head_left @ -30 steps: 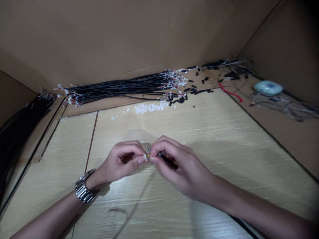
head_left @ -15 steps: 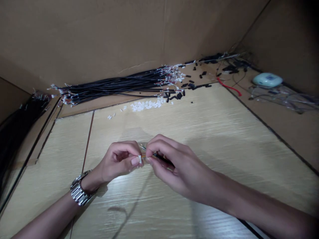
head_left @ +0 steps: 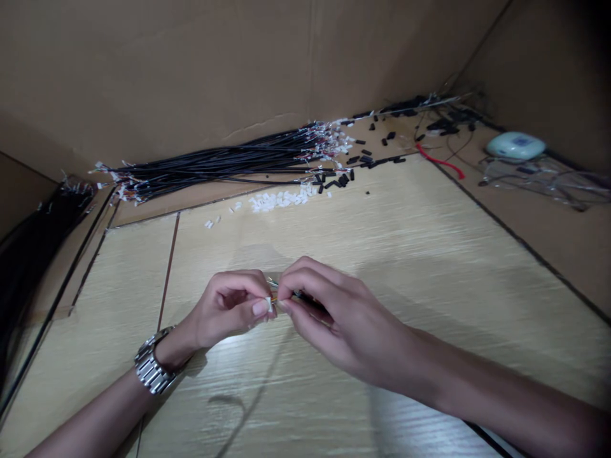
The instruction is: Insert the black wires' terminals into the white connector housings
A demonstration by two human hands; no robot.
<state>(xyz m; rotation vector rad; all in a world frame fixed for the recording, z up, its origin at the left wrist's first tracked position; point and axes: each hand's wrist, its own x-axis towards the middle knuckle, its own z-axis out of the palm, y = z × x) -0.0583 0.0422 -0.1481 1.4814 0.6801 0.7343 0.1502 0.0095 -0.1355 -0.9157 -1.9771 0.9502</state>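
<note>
Between thumb and forefinger, my left hand [head_left: 233, 302] pinches a small white connector housing [head_left: 269, 304]. Close beside it on the right, my right hand [head_left: 329, 305] is closed on the end of a black cable [head_left: 484, 439], which runs under my forearm and shows again at the bottom edge. Thin coloured wires [head_left: 273, 299], one of them yellow, stretch from my right fingertips to the housing. A few more loose wire ends [head_left: 272, 282] stick up above. Whether a wire sits inside the housing is too small to tell.
A bundle of black cables [head_left: 214, 159] with stripped ends lies along the back cardboard wall. Before it are loose white housings [head_left: 281, 200] and short black tube pieces [head_left: 341, 182]. More black cables [head_left: 42, 222] lie at left. A pale green rounded object [head_left: 515, 146] and red wire [head_left: 439, 160] are at right.
My right hand has shifted very slightly left, nearer the white housing. The view has tilted a little. Both hands keep their grip.
</note>
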